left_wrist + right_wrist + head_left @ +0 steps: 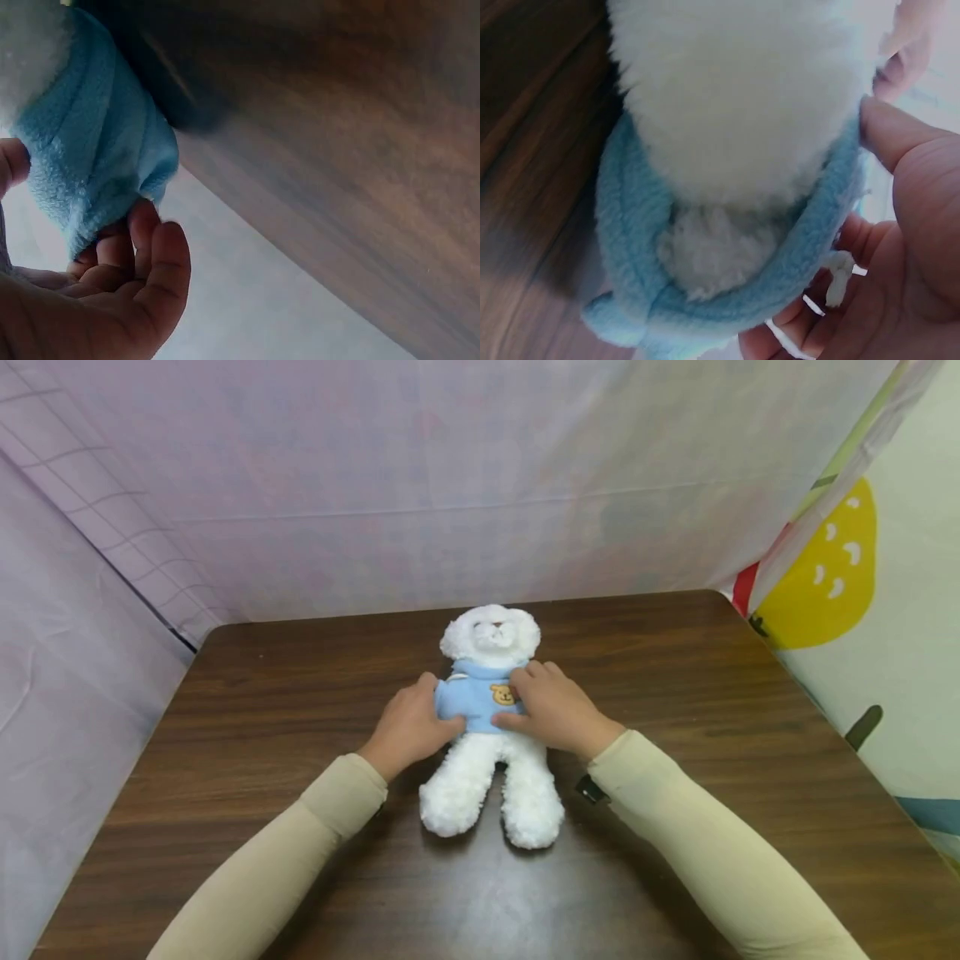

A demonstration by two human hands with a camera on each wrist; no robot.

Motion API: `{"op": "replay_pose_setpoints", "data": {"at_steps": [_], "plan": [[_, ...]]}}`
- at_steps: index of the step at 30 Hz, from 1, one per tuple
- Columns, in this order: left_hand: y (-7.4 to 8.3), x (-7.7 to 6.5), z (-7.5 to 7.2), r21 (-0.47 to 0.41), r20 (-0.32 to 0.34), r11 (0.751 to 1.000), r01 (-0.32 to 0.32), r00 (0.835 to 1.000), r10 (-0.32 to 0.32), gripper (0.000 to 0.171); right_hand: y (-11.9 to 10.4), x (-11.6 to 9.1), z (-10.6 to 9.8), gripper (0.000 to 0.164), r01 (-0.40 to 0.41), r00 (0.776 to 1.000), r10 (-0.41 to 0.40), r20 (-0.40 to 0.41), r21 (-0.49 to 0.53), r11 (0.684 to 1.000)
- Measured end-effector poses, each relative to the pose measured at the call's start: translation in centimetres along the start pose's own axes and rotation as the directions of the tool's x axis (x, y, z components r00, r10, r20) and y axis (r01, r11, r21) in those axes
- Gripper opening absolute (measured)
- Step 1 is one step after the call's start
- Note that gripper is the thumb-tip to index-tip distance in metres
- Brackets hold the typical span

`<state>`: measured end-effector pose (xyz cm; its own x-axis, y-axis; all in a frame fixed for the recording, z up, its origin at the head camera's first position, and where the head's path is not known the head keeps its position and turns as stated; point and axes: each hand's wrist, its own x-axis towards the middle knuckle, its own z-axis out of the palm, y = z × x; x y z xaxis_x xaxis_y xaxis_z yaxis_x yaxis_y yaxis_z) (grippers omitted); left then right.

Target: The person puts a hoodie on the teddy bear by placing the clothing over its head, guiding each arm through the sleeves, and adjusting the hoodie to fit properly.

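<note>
A white plush teddy bear (495, 631) lies face up on the brown wooden table, its head toward the far edge. It wears a light blue top (476, 697) with a small bear face badge (503, 695). My left hand (411, 724) grips one side of the top, thumb in front. In the left wrist view, curled fingers (169, 262) hold the blue cloth. On the other side, my right hand (561, 708) holds the top near the badge. The right wrist view shows the right thumb (892, 133) at the top's lower hem, around white fur (742, 97).
The brown table (300, 693) reaches a pale curtain (450, 485) at its far edge. More pale cloth (67, 610) hangs on the left. On the right is a sheet with a yellow print (832, 577).
</note>
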<state>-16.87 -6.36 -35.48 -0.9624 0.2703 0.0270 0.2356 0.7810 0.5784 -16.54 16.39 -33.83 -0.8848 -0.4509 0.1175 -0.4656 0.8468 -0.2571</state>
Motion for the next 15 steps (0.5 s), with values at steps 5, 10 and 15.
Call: {"op": "replay_pose_setpoints", "data": {"at_steps": [5, 10, 15], "plan": [[-0.1, 0.1, 0.4, 0.094, -0.051, 0.995, -0.02, 0.998, 0.024, 0.026, -0.6, -0.1, -0.1, 0.041, -0.032, 0.999, 0.031, -0.009, -0.027, 0.999], [-0.3, 0.1, 0.6, 0.127, -0.073, 0.989, -0.076, 0.994, 0.086, 0.019, -0.7, 0.1, -0.1, 0.04, -0.055, 0.998, 0.055, 0.002, -0.03, 0.998], [-1.2, -0.1, -0.6, -0.009, -0.008, 0.993, -0.115, 0.993, 0.115, 0.019, -0.8, 0.4, 0.0, 0.039, -0.09, 0.995, 0.091, 0.035, -0.02, 0.996]]}}
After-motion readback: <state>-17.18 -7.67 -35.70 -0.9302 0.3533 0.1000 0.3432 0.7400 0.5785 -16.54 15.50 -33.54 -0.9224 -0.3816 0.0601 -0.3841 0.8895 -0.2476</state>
